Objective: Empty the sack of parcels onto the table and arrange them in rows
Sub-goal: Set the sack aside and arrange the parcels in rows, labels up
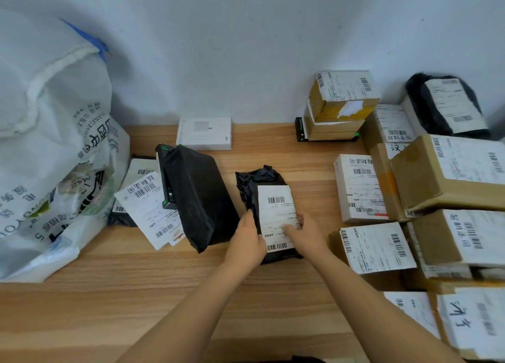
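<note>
A small black plastic parcel (250, 188) with a white shipping label lies in the middle of the wooden table (136, 294). My left hand (247, 242) grips its left edge. My right hand (303, 233) rests on the label, fingers pressed flat against it. A large white woven sack (49, 133) slumps at the table's left end. Beside the sack lies a bigger black parcel (199, 196) on top of white labelled envelopes (153, 212).
Cardboard boxes (437, 177) with labels fill the right side in stacked rows. A stack of small brown boxes (336, 111) and a flat white box (205, 133) stand against the back wall. Another black parcel (426, 103) lies at the far right.
</note>
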The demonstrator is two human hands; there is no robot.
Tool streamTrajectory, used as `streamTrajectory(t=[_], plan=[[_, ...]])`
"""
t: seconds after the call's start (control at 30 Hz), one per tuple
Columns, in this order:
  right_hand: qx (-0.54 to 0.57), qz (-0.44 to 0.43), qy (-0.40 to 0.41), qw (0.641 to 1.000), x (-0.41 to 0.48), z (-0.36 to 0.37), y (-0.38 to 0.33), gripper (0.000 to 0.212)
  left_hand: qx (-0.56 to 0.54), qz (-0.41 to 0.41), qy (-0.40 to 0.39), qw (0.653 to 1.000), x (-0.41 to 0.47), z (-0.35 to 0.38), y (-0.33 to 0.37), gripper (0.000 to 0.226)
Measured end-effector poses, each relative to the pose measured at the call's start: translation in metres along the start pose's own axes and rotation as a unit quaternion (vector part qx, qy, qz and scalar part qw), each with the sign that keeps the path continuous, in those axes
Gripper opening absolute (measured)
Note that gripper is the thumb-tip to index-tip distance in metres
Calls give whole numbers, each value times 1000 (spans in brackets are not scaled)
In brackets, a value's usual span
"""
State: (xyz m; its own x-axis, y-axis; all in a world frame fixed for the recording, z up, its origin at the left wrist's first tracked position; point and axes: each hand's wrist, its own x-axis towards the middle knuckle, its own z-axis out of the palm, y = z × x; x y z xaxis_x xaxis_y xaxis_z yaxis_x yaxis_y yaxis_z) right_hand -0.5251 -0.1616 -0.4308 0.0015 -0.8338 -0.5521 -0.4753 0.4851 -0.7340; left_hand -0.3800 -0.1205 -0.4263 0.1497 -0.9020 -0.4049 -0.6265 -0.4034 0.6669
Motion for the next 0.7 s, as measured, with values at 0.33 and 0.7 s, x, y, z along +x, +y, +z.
streamTrajectory(t=[0.33, 0.7], plan=[[11, -59, 42, 997, -11, -30, -13, 29, -128, 101, 84, 983, 7, -15, 17, 55], [-545, -416, -5, 728, -6, -87, -41, 100, -69, 157, -48, 984, 17, -73, 50, 36]])
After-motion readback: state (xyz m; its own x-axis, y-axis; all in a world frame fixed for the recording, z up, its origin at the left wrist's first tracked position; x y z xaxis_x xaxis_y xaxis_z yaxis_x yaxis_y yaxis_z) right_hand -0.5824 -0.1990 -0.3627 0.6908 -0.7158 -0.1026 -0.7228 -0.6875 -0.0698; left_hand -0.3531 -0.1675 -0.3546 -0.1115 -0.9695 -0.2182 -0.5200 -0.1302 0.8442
